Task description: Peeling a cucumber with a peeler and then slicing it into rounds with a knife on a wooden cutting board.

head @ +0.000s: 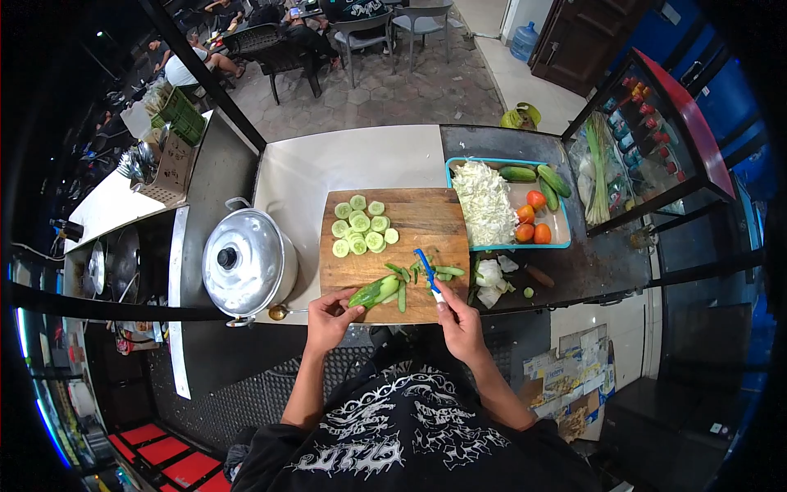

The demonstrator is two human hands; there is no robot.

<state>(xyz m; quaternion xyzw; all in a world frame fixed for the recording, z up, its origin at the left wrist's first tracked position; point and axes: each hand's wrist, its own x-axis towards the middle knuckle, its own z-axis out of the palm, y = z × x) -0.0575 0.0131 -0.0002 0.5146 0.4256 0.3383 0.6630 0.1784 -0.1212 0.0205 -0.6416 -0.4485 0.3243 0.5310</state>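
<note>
My left hand (332, 317) grips a partly peeled cucumber (375, 291) at its near end, low over the wooden cutting board (406, 215). The far end of the cucumber shows pale flesh, while dark green skin covers the rest. In my right hand (458, 320) is a blue and white peeler (427, 270), its blue head pointing away from me and apart from the cucumber. Strips of green peel (449, 270) lie scattered beneath and around the peeler. Toward the board's far left, round cucumber slices (358, 221) sit in a loose cluster.
A lidded aluminium pot (246, 261) stands left of the board, with a spoon (278, 312) beside it. To the right, a blue-rimmed tray (559, 237) holds shredded cabbage (482, 203), tomatoes (524, 214) and whole cucumbers (553, 180). Cabbage scraps (490, 280) lie nearer me. A glass display case (652, 129) borders the counter.
</note>
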